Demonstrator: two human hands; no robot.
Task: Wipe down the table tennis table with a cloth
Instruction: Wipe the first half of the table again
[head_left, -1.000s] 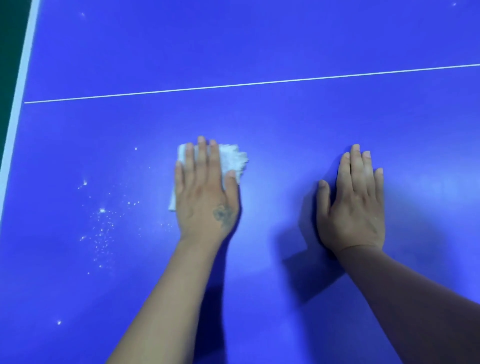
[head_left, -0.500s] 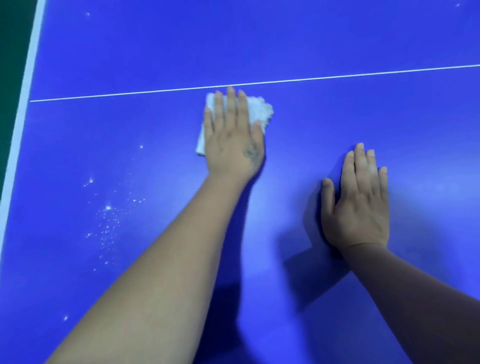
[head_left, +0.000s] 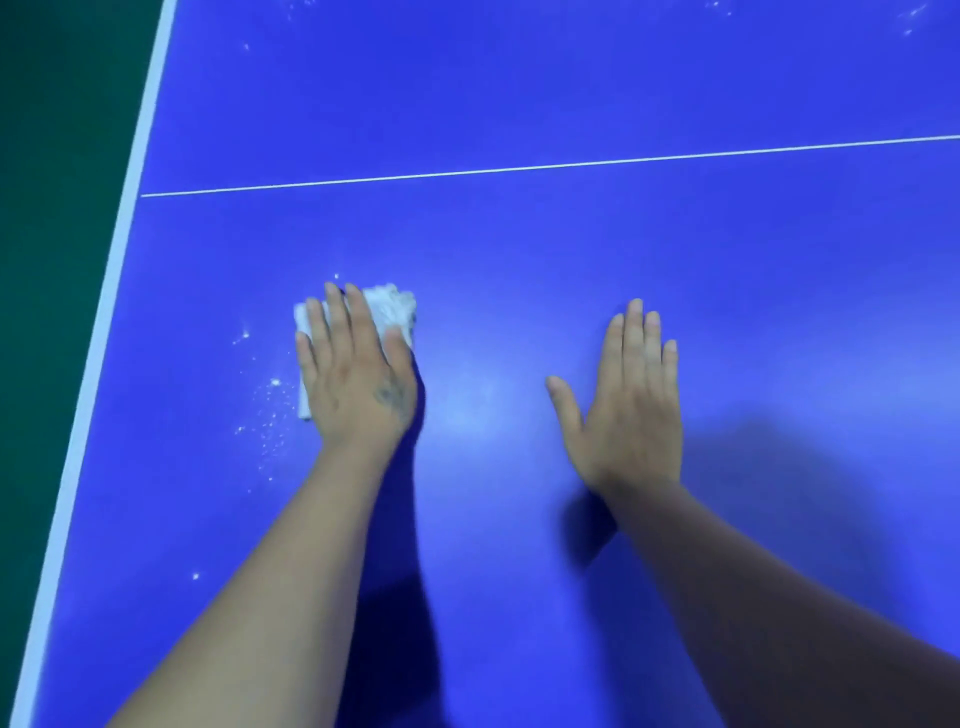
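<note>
The blue table tennis table (head_left: 571, 83) fills the view. My left hand (head_left: 358, 374) lies flat with straight fingers on a folded white cloth (head_left: 392, 309), pressing it onto the surface left of centre. Most of the cloth is hidden under the palm; its top right corner and left edge show. White dust specks (head_left: 270, 405) lie scattered just left of the cloth. My right hand (head_left: 631, 400) rests flat on the bare table to the right, fingers straight, thumb spread out.
A thin white centre line (head_left: 519, 169) crosses the table beyond both hands. The table's white left edge (head_left: 104, 322) runs diagonally, with dark green floor (head_left: 47, 208) outside it. A few more white specks (head_left: 909, 15) show at the far right.
My left hand has pulled the cloth back from the white line toward me and to the left, up against the dust specks. My right hand stays flat, its thumb now spread wider.
</note>
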